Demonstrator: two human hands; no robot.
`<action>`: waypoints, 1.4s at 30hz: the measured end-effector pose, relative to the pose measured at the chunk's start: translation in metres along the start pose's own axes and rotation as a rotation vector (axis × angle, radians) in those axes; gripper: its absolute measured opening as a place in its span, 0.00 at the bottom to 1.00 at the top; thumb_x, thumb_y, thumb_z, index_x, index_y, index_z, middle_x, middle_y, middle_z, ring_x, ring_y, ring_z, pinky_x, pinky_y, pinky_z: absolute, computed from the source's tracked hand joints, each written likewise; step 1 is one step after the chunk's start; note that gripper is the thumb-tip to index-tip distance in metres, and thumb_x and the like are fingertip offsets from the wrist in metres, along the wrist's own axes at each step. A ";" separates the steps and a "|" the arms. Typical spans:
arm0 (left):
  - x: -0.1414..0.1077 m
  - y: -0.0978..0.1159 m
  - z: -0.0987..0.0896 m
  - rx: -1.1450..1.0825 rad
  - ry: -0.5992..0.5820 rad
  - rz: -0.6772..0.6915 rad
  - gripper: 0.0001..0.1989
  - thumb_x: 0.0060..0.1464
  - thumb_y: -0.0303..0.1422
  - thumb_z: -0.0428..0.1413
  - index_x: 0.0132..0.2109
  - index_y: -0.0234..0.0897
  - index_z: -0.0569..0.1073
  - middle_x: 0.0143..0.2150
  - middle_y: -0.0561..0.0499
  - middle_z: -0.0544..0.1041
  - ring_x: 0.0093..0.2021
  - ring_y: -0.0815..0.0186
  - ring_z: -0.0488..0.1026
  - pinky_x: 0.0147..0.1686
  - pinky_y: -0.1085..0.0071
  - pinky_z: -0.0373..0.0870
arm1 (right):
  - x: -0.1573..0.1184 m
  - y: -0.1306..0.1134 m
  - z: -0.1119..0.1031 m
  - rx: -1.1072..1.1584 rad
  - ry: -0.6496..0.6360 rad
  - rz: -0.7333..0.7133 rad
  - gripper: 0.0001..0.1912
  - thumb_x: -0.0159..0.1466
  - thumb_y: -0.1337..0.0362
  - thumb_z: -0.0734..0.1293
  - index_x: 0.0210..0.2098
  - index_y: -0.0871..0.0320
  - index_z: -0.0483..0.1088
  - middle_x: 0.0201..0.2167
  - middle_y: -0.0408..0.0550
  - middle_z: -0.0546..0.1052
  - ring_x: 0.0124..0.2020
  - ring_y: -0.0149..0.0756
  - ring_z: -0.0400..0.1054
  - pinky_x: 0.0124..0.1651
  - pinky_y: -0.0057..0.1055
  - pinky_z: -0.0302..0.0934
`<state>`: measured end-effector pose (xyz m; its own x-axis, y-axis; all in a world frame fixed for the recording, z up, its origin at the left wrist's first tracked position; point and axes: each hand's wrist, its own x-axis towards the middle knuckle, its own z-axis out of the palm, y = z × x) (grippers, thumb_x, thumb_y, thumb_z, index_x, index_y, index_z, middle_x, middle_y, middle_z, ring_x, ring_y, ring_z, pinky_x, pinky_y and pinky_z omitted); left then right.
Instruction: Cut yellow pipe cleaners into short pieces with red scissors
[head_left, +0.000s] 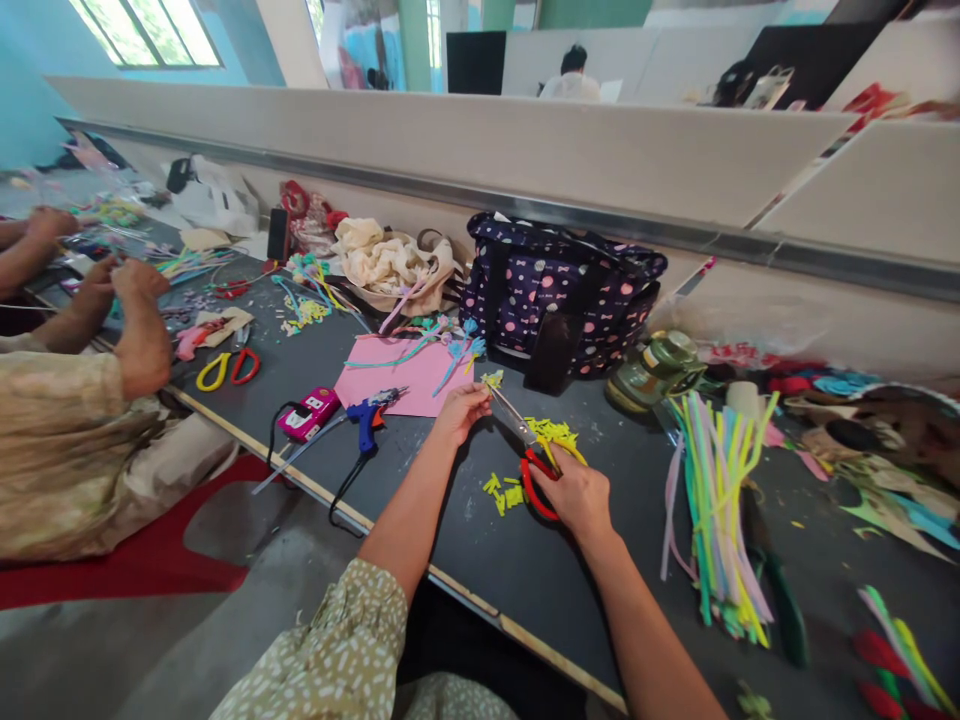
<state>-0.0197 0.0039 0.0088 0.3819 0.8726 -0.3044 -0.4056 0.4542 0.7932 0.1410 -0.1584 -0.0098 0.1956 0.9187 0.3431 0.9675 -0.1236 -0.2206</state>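
Note:
My right hand [581, 495] grips a pair of scissors [534, 460] with red and yellow handles, blades pointing forward and left. My left hand [463, 410] pinches a small yellow-green piece [493, 379] at the scissor tips; its exact kind is too small to make out. Beside the scissors lies a pile of short yellow cut strips [551, 432]. More yellow cut pieces [504, 494] are scattered nearer to me, between my forearms.
Left of my hands are a pink sheet [356, 385], a blue glue gun [367, 422] and a magenta device [310, 414]. Behind stand a dotted bag [555, 290] and a green jar [654, 370]. Fuzzy stems [716, 510] lie right. A co-worker's arms [142, 325] work at left.

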 end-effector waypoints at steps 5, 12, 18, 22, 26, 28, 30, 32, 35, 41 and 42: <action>0.004 -0.004 -0.003 -0.020 -0.012 0.004 0.11 0.38 0.27 0.64 0.30 0.31 0.72 0.23 0.52 0.72 0.22 0.74 0.67 0.27 0.74 0.69 | 0.003 -0.007 -0.005 -0.005 -0.025 0.016 0.23 0.59 0.43 0.59 0.39 0.55 0.70 0.29 0.44 0.76 0.29 0.31 0.69 0.27 0.26 0.48; 0.003 -0.004 -0.003 -0.027 -0.018 0.001 0.09 0.39 0.26 0.63 0.30 0.31 0.72 0.24 0.51 0.73 0.21 0.75 0.67 0.27 0.75 0.69 | 0.001 0.000 0.000 0.005 -0.100 0.008 0.21 0.62 0.46 0.57 0.41 0.54 0.70 0.30 0.44 0.77 0.27 0.32 0.69 0.27 0.27 0.48; 0.003 -0.003 -0.001 -0.008 0.017 0.009 0.09 0.39 0.26 0.62 0.31 0.30 0.72 0.25 0.50 0.75 0.21 0.75 0.67 0.24 0.75 0.69 | 0.003 -0.001 -0.002 -0.041 -0.118 0.042 0.22 0.62 0.45 0.58 0.42 0.54 0.68 0.29 0.45 0.76 0.28 0.33 0.69 0.26 0.27 0.47; 0.005 -0.004 -0.001 0.008 0.058 0.032 0.08 0.40 0.27 0.62 0.31 0.30 0.73 0.26 0.49 0.75 0.21 0.75 0.67 0.23 0.77 0.69 | 0.006 -0.009 -0.010 -0.071 -0.121 0.064 0.26 0.57 0.39 0.59 0.38 0.55 0.67 0.29 0.45 0.75 0.29 0.34 0.69 0.26 0.27 0.47; 0.005 -0.004 0.000 -0.006 0.077 0.053 0.08 0.40 0.27 0.62 0.31 0.29 0.73 0.25 0.50 0.74 0.21 0.76 0.66 0.23 0.77 0.69 | 0.006 -0.011 -0.013 -0.090 -0.106 0.050 0.28 0.57 0.39 0.59 0.40 0.56 0.67 0.31 0.46 0.76 0.31 0.35 0.69 0.27 0.28 0.49; 0.005 -0.005 0.000 -0.012 0.076 0.058 0.07 0.40 0.28 0.62 0.30 0.29 0.74 0.25 0.50 0.74 0.20 0.76 0.66 0.23 0.77 0.69 | 0.005 -0.009 -0.010 -0.096 -0.109 0.041 0.27 0.58 0.41 0.59 0.42 0.57 0.67 0.32 0.47 0.76 0.32 0.35 0.69 0.28 0.28 0.50; 0.005 -0.006 0.000 -0.017 0.072 0.065 0.07 0.40 0.29 0.62 0.29 0.29 0.74 0.24 0.51 0.74 0.20 0.76 0.66 0.23 0.76 0.70 | 0.003 -0.005 -0.007 -0.098 -0.106 0.018 0.24 0.61 0.45 0.59 0.44 0.57 0.67 0.33 0.48 0.76 0.34 0.35 0.70 0.29 0.28 0.52; 0.006 -0.006 0.000 -0.016 0.073 0.067 0.08 0.40 0.29 0.62 0.29 0.30 0.74 0.23 0.52 0.72 0.21 0.75 0.66 0.24 0.76 0.70 | 0.002 -0.002 -0.002 -0.095 -0.089 -0.010 0.22 0.62 0.48 0.59 0.47 0.58 0.67 0.36 0.49 0.77 0.36 0.36 0.70 0.32 0.28 0.54; 0.006 -0.007 0.000 -0.006 0.086 0.065 0.08 0.40 0.29 0.62 0.29 0.30 0.73 0.21 0.53 0.71 0.21 0.75 0.66 0.24 0.75 0.70 | 0.000 0.001 0.002 -0.086 -0.067 -0.031 0.24 0.62 0.48 0.59 0.49 0.59 0.66 0.37 0.50 0.77 0.37 0.37 0.71 0.34 0.29 0.55; 0.005 -0.006 0.002 0.029 0.108 0.067 0.08 0.40 0.30 0.62 0.28 0.30 0.72 0.20 0.53 0.70 0.20 0.75 0.66 0.24 0.75 0.70 | 0.000 0.001 0.003 -0.086 -0.054 -0.024 0.26 0.62 0.47 0.59 0.49 0.59 0.67 0.35 0.51 0.77 0.35 0.36 0.71 0.32 0.29 0.55; 0.005 -0.006 0.002 0.032 0.112 0.069 0.08 0.40 0.30 0.62 0.28 0.30 0.72 0.20 0.53 0.70 0.20 0.75 0.66 0.25 0.75 0.70 | 0.000 0.001 0.003 -0.087 -0.055 -0.024 0.26 0.62 0.47 0.59 0.49 0.59 0.67 0.35 0.51 0.77 0.35 0.36 0.71 0.32 0.29 0.55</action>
<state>-0.0133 0.0055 0.0033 0.2579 0.9172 -0.3038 -0.4006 0.3876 0.8302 0.1411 -0.1573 -0.0128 0.1652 0.9408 0.2958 0.9825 -0.1309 -0.1322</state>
